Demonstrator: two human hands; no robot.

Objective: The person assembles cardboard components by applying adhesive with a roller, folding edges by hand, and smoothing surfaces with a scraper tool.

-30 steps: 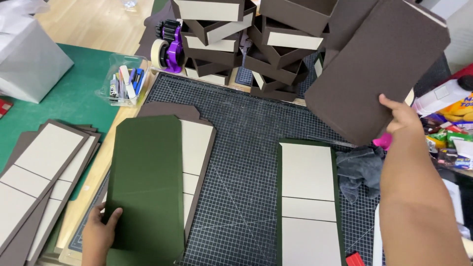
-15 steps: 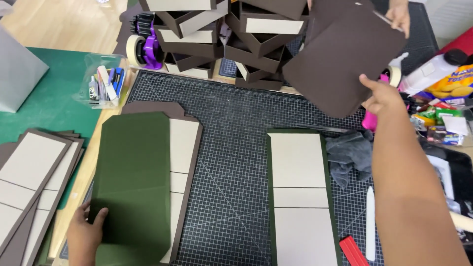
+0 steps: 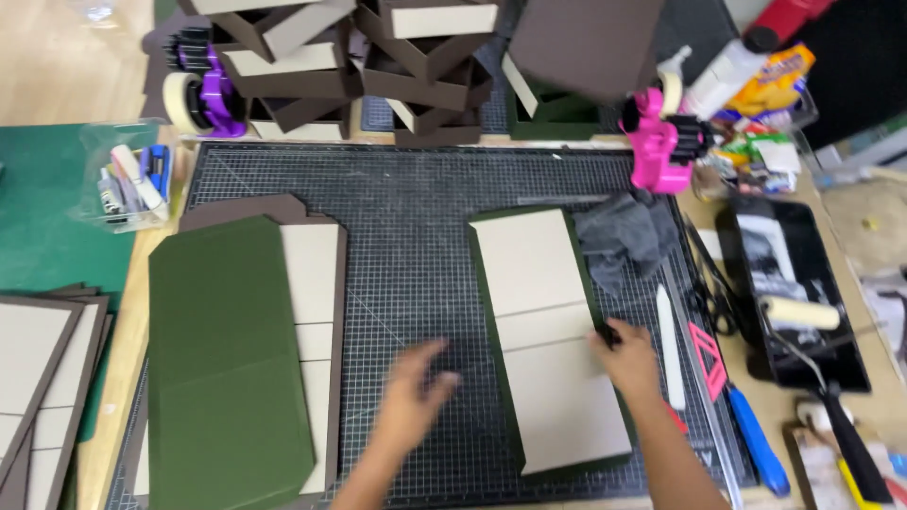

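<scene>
R hand pinches right edge of green-backed board panel; L hand open, blurred, empty. Panel prob. stiff, light — grip edges.

A pale wooden workbench carried a dark gridded cutting mat at centre. On the mat lay a green-backed cover sheet with beige card panels to the right and a dark green folded sheet to the left. A black paint tray sat far right.
</scene>
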